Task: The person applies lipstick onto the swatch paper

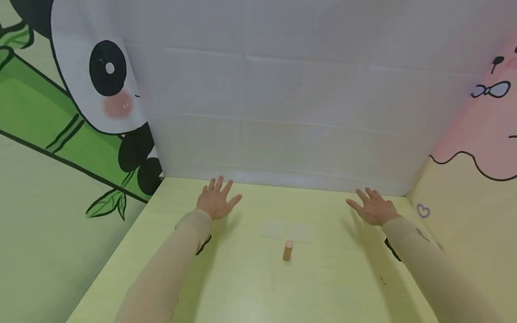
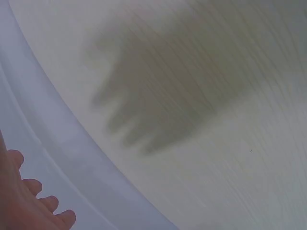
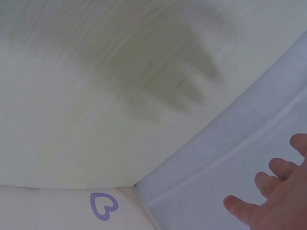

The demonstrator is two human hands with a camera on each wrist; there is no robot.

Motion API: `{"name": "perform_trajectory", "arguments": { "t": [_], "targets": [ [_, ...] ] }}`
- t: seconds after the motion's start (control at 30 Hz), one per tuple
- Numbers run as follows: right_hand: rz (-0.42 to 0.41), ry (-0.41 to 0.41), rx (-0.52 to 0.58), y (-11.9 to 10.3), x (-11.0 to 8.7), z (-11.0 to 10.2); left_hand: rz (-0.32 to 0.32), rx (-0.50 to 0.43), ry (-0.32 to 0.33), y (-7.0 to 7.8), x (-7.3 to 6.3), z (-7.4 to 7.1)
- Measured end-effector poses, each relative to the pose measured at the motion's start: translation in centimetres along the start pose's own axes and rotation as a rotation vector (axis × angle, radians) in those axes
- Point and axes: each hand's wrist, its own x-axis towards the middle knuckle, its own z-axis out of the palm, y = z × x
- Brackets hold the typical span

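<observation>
Over the back left of the table, my left hand [image 1: 215, 202] hovers with its fingers spread and nothing in it. My right hand [image 1: 373, 207] is held out the same way at the back right, fingers apart and holding nothing. Between the two arms a small wooden block [image 1: 288, 250] stands upright on the table, nearer to me than either hand. Just behind it lie two pale, flat squares, a left square [image 1: 273, 229] and a right square [image 1: 300, 233]. In the wrist views, the left fingers [image 2: 32, 187] and right fingers [image 3: 268, 184] show at the lower corners, above their shadows.
The pale yellow table [image 1: 250, 287] ends at a creased white sheet [image 1: 299, 103] across the back. A panel with a panda and bamboo [image 1: 72, 130] stands on the left. On the right is a pink and cream panel [image 1: 476, 202] with a small purple heart.
</observation>
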Motion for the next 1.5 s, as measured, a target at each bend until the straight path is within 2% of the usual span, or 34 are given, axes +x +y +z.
{"name": "perform_trajectory", "arguments": {
  "t": [0.2,0.43,0.6,0.7,0.9,1.1,1.3,1.5],
  "targets": [
    [-0.011,-0.007,0.021,0.2,0.1,0.8,0.025,-0.027,-0.017,0.7,0.0,0.4],
    [-0.054,0.041,0.051,-0.9,-0.1,2.5,0.025,-0.042,-0.030,2.1,-0.8,0.9],
    [-0.088,0.074,0.093,-1.9,-0.9,4.0,0.057,-0.047,-0.072,3.6,-0.8,2.4],
    [-0.114,0.095,0.099,-2.4,-1.2,4.8,0.080,-0.069,-0.087,4.8,-0.9,2.7],
    [-0.152,0.122,0.112,-3.6,-1.6,5.3,0.079,-0.161,-0.077,6.4,-1.0,3.0],
    [-0.184,0.084,0.146,-5.2,-2.1,5.2,0.090,-0.258,-0.068,7.3,-1.6,3.6],
    [-0.219,0.035,0.185,-7.1,-2.3,6.0,0.121,-0.286,-0.029,7.8,-2.3,3.7],
    [-0.242,-0.005,0.273,-9.0,-2.9,7.1,0.159,-0.284,-0.001,8.3,-3.1,3.9]
  ]
}}
